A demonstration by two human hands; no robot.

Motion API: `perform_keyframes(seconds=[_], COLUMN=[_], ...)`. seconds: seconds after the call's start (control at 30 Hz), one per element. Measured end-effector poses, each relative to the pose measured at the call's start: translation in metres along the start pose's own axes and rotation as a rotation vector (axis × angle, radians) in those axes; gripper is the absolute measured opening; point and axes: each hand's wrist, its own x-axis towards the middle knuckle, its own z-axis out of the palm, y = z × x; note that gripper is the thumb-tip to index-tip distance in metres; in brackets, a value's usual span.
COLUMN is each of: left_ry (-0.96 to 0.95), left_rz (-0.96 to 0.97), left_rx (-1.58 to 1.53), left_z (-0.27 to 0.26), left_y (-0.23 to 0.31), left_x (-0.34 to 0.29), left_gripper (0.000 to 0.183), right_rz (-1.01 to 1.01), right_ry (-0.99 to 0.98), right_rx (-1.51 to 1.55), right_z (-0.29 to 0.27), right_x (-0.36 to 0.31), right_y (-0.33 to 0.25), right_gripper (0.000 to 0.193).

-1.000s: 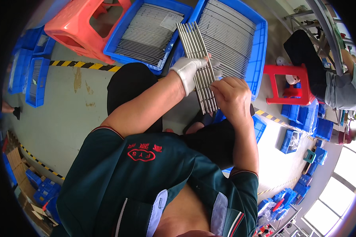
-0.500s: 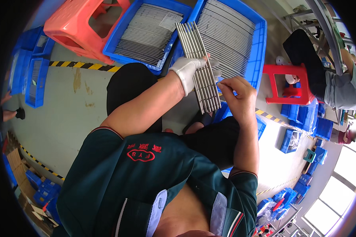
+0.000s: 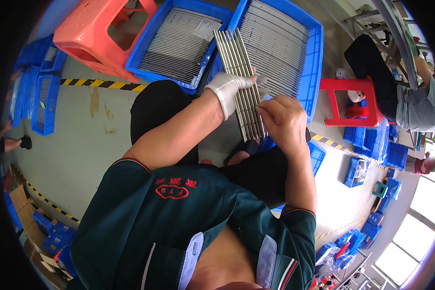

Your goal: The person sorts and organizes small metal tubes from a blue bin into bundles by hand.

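Note:
Several slim, shiny metal rods (image 3: 233, 60) lie side by side in a flat row, tilted over my lap. My left hand (image 3: 225, 92), in a whitish glove, is closed around the row, with its thumb across the top and fingertips showing past the right edge. Bare and closed in a pinch, my right hand (image 3: 285, 118) touches the right edge of the row near its lower end. Whatever its fingertips may grip is hidden. Beyond the rods stands a blue crate (image 3: 315, 58) holding many similar rods.
Left of that crate is another blue crate (image 3: 136, 57) of rods with a paper slip on top. A salmon-coloured plastic stool (image 3: 89, 34) stands farther left. At right are a red stool (image 3: 331, 84) and a seated person (image 3: 415, 104). Yellow-black tape (image 3: 101, 83) marks the floor.
My right hand has moved slightly left and down, against the edge of the rods. The lower end of the row has shifted a little left; my left hand keeps its hold.

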Motion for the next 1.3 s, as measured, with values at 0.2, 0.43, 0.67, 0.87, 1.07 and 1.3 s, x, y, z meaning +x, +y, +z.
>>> perform_keyframes(seconds=[0.2,0.43,0.67,0.87,1.07,1.3], left_ry=[0.019,-0.032,-0.059,-0.082,-0.144,-0.073], left_rz=[0.022,-0.003,0.031,0.025,0.04,0.041], left_rx=[-0.028,-0.125,-0.099,-0.112,-0.114,-0.06], left_z=[0.001,0.003,0.0,-0.002,-0.007,0.001], left_y=[0.001,0.008,0.007,0.007,0.003,0.005], left_x=[-0.002,-0.013,-0.01,-0.012,-0.005,-0.007], left_gripper=[0.026,0.025,0.023,0.026,0.025,0.025], right_rz=[0.244,0.732,0.755,0.773,0.395,0.013], right_ry=[0.135,0.109,0.056,0.028,0.115,0.135], right_rx=[0.252,0.685,0.768,0.816,0.359,-0.107], right_z=[-0.013,-0.007,-0.008,-0.009,-0.006,-0.006], right_x=[-0.004,-0.011,-0.011,-0.011,-0.009,-0.004], right_y=[-0.002,0.016,0.02,0.021,0.007,-0.006], right_gripper=[0.007,0.013,0.016,0.014,0.007,0.009])
